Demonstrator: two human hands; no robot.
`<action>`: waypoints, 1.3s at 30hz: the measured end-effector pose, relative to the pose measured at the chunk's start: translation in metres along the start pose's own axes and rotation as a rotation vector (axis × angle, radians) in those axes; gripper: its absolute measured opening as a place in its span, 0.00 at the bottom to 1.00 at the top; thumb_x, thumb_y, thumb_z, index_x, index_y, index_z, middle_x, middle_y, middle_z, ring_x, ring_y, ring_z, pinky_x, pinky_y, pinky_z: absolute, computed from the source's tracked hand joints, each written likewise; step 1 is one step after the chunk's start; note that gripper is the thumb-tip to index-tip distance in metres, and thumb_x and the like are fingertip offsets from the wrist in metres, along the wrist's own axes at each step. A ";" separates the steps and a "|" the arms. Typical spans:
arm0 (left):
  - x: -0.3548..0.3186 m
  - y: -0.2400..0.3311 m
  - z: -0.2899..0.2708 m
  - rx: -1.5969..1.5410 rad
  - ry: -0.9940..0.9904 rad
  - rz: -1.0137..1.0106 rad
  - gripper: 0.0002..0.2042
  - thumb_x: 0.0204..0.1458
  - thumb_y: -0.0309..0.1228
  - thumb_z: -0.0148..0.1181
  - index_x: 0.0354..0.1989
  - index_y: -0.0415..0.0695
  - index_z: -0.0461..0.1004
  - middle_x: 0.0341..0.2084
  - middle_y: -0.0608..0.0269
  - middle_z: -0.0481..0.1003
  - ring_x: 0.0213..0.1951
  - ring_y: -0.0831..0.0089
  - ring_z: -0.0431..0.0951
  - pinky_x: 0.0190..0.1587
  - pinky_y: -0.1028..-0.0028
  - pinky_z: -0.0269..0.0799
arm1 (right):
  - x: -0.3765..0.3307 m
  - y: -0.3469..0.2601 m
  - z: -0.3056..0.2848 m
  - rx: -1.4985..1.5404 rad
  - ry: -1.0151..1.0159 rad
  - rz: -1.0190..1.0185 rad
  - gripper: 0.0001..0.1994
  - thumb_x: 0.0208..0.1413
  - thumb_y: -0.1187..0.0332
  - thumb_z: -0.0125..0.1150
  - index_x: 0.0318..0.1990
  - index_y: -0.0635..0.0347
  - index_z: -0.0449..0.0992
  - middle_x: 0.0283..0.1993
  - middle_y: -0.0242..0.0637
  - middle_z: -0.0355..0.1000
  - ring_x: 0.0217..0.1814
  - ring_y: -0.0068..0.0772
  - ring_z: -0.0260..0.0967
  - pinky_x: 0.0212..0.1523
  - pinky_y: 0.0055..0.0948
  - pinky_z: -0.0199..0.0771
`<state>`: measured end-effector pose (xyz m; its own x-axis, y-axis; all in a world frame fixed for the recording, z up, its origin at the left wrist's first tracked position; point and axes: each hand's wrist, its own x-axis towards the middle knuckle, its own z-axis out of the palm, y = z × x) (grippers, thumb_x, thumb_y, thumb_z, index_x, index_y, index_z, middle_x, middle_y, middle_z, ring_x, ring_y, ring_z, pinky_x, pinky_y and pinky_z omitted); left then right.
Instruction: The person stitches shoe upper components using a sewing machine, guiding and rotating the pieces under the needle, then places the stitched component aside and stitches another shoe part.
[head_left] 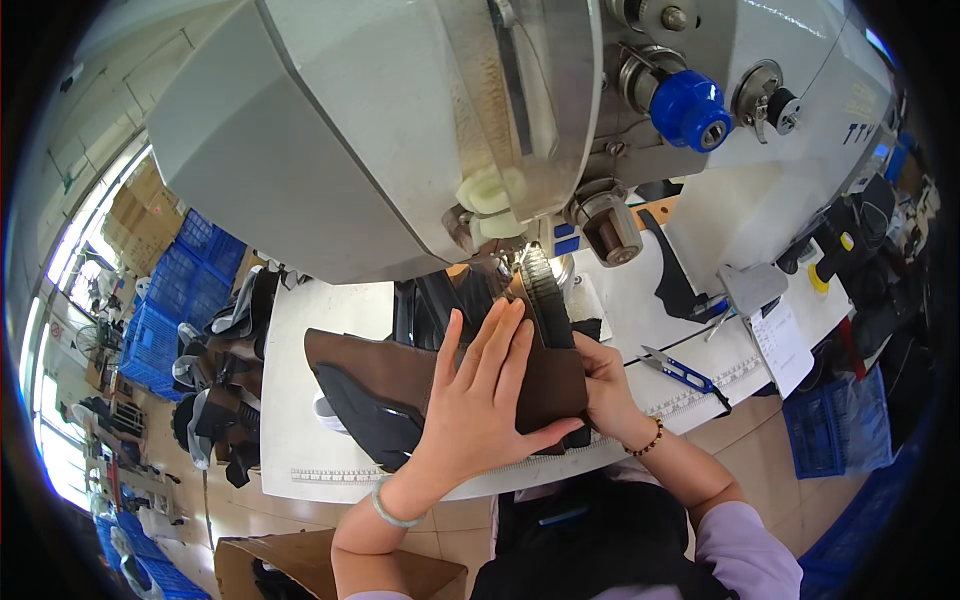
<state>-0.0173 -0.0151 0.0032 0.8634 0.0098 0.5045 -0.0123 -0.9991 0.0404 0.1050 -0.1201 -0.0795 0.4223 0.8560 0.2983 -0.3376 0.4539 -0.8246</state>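
Observation:
A brown and black leather boot upper [375, 362] lies on the white table, its far part under the needle area of the sewing machine [400, 130]. My left hand [475, 395] rests flat on the brown leather, fingers stretched toward the needle and the thumb out to the right. At the upper's right edge, my right hand [608, 392] is closed on the leather; some of its fingers are hidden behind it. Beyond my fingertips, a lit spot shows near a dark zip-like strip [543, 290]. The needle tip itself is hard to make out.
Blue-handled thread snips [685, 372] lie right of my right hand, near a ruler strip [370, 476]. A black leather piece [680, 275] sits farther back. Several boot uppers [225, 370] hang at the left; blue crates [165, 330] stand behind. A cardboard box [300, 555] is below.

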 end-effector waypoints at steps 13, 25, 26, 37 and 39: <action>-0.005 0.001 0.013 -0.066 0.139 -0.019 0.43 0.29 0.47 0.69 0.51 0.29 0.60 0.54 0.42 0.61 0.59 0.51 0.60 0.63 0.51 0.45 | -0.005 -0.002 0.003 -0.006 0.014 0.027 0.20 0.52 0.78 0.54 0.55 0.67 0.64 0.48 0.31 0.69 0.46 0.16 0.66 0.46 0.18 0.69; 0.005 -0.004 0.010 -0.065 0.142 -0.060 0.44 0.29 0.47 0.69 0.53 0.29 0.59 0.54 0.43 0.61 0.59 0.51 0.60 0.62 0.50 0.48 | 0.010 -0.009 0.005 -0.072 0.038 0.003 0.15 0.53 0.77 0.54 0.50 0.66 0.67 0.42 0.30 0.70 0.41 0.14 0.66 0.40 0.16 0.69; 0.005 -0.003 0.011 -0.052 0.145 -0.058 0.44 0.29 0.47 0.69 0.53 0.29 0.59 0.54 0.43 0.61 0.59 0.51 0.59 0.62 0.50 0.48 | 0.010 -0.009 0.005 -0.087 0.042 0.001 0.15 0.53 0.77 0.55 0.49 0.66 0.68 0.41 0.29 0.70 0.40 0.13 0.66 0.39 0.16 0.68; 0.000 0.002 0.008 -0.092 0.162 -0.035 0.37 0.31 0.37 0.66 0.52 0.30 0.62 0.52 0.46 0.63 0.58 0.52 0.61 0.61 0.51 0.51 | 0.004 -0.006 0.001 -0.116 0.026 -0.007 0.11 0.53 0.76 0.54 0.45 0.66 0.70 0.39 0.28 0.71 0.41 0.12 0.64 0.41 0.16 0.67; 0.001 0.003 0.007 -0.083 0.174 -0.026 0.35 0.31 0.36 0.66 0.50 0.29 0.64 0.52 0.47 0.65 0.57 0.52 0.63 0.60 0.51 0.53 | 0.003 -0.005 0.000 -0.112 0.031 -0.001 0.11 0.54 0.76 0.54 0.45 0.66 0.70 0.40 0.28 0.71 0.41 0.13 0.64 0.41 0.16 0.66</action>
<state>-0.0127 -0.0180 -0.0021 0.7639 0.0499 0.6434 -0.0388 -0.9917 0.1229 0.1077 -0.1198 -0.0743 0.4490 0.8465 0.2860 -0.2419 0.4233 -0.8731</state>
